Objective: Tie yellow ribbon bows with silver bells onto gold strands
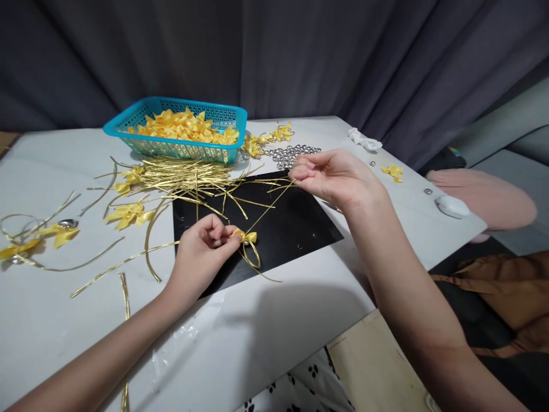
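Observation:
My left hand is closed, its thumb and fingertips pinching a yellow ribbon bow above the black mat. A loop of gold cord hangs below the bow, with a loose end reaching right. Up and to the right, my right hand pinches the other end of the gold cord, which runs as a straight diagonal line down to the bow. Just behind the right hand lies a cluster of silver beads. A pile of cut gold cords spreads beyond the left hand.
A blue basket full of yellow bows stands at the back of the white table. Bows with cord lie at left. A white tissue, a loose bow and a white computer mouse are at right.

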`<action>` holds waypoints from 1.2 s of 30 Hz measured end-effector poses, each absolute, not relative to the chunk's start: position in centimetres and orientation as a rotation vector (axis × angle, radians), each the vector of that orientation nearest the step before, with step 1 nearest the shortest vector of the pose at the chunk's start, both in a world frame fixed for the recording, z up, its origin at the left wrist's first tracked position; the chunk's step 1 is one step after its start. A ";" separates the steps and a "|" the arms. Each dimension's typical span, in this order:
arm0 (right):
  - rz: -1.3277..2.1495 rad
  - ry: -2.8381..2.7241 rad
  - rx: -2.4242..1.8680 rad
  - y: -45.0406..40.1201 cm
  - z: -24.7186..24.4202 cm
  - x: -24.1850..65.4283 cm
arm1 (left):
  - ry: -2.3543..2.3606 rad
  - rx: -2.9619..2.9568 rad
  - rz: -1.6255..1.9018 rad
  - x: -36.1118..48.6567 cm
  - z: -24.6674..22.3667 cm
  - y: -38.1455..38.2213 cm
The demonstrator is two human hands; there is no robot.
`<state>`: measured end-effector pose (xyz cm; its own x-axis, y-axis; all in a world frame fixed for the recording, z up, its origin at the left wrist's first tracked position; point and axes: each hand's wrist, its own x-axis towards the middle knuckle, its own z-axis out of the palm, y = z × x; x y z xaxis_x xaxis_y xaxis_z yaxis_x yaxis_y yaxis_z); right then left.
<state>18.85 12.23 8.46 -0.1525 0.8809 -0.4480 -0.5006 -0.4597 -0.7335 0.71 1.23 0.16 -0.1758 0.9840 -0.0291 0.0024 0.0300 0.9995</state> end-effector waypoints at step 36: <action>1.613 -1.976 -1.230 8.1 4.2 14.3 | 1.297 0.984 1.637 -0.1 -0.2 1.5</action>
<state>14.29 8.08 4.17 -0.5840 0.7653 -0.2707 0.4181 -0.0022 -0.9084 -0.09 1.46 -0.18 -0.3690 0.9250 0.0900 -0.1236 -0.1449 0.9817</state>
